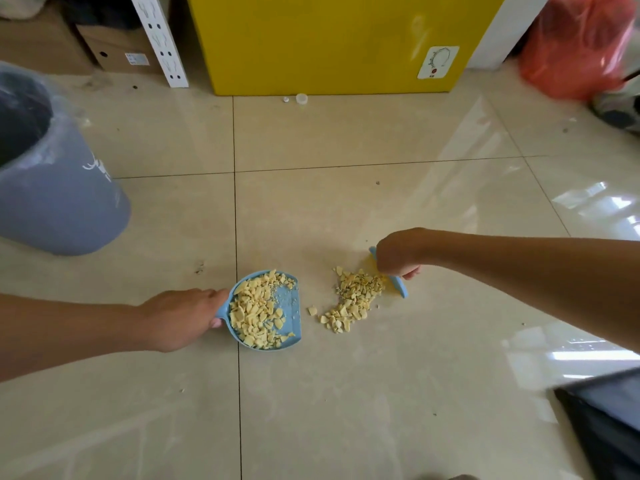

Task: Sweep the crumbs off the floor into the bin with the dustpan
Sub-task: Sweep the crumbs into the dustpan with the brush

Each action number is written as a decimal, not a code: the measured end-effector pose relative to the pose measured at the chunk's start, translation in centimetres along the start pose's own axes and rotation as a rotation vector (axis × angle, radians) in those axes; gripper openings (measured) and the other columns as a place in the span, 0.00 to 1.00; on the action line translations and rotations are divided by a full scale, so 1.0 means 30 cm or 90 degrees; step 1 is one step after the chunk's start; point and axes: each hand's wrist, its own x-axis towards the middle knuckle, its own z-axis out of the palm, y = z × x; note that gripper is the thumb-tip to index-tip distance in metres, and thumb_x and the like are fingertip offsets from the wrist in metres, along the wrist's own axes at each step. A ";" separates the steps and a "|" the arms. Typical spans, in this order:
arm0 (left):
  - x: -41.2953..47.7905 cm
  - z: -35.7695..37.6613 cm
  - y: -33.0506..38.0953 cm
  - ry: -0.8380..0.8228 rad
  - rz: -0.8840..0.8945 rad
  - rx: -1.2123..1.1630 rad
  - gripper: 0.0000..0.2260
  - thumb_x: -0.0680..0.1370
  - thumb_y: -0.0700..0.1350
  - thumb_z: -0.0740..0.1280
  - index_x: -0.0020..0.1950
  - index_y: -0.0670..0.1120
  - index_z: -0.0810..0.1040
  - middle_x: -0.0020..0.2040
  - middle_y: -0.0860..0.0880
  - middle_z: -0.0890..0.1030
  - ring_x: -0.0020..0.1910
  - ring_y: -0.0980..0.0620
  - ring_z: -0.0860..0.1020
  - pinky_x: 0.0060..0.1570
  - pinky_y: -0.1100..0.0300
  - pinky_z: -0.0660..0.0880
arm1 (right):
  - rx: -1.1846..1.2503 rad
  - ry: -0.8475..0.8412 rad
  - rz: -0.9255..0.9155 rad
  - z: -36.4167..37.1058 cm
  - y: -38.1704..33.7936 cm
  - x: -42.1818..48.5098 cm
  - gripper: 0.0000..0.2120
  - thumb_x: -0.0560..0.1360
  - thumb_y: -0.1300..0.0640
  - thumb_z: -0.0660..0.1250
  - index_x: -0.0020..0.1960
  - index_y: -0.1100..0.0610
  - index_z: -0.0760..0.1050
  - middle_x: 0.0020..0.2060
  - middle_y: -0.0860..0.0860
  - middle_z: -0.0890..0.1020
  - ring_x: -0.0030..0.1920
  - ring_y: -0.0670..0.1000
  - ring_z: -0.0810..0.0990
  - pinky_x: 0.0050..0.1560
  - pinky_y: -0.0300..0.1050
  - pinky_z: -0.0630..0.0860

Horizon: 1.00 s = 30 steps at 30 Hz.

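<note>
– Glossy beige tiled floor (381, 140) fills the view. Where is it open?
– Across the middle and all the near part there is bare tile crossed by dark grout lines. Along the floor's far edge stands a big yellow cabinet (329, 39). Left of it are a brown cardboard box (117, 46) and a white perforated metal upright (161, 39). A red plastic bag (575, 46) sits in the far right corner.
– And the bin?
– The grey-blue round plastic bin (62, 202), lined with clear film, stands at the left edge. It is well apart from the sweeping, with bare floor between.
– Anything in the way?
– A dark straight-edged object (609, 420) juts in at the near right corner; I cannot tell what it is. A small white cap (301, 98) lies just in front of the cabinet.
– The dustpan?
– The light blue plastic dustpan (289, 303) lies mid-floor beside a grout line, mouth to the right, carrying a heap of pale yellow crumbs (252, 313). The left hand (180, 318) is curled round its handle. A second pile of crumbs (353, 299) lies on the tile just beside the mouth.
– The brush?
– The small blue hand brush (398, 285) touches that pile's far right side. The right hand (398, 252) grips it from above, fingers wrapped over it.
</note>
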 end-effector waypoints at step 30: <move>0.111 0.006 0.046 -0.024 -0.006 0.029 0.15 0.82 0.54 0.58 0.64 0.48 0.65 0.54 0.49 0.79 0.48 0.47 0.79 0.43 0.55 0.74 | 0.370 -0.078 -0.155 0.069 -0.214 -0.005 0.09 0.75 0.61 0.56 0.41 0.60 0.73 0.20 0.50 0.65 0.22 0.50 0.58 0.29 0.41 0.54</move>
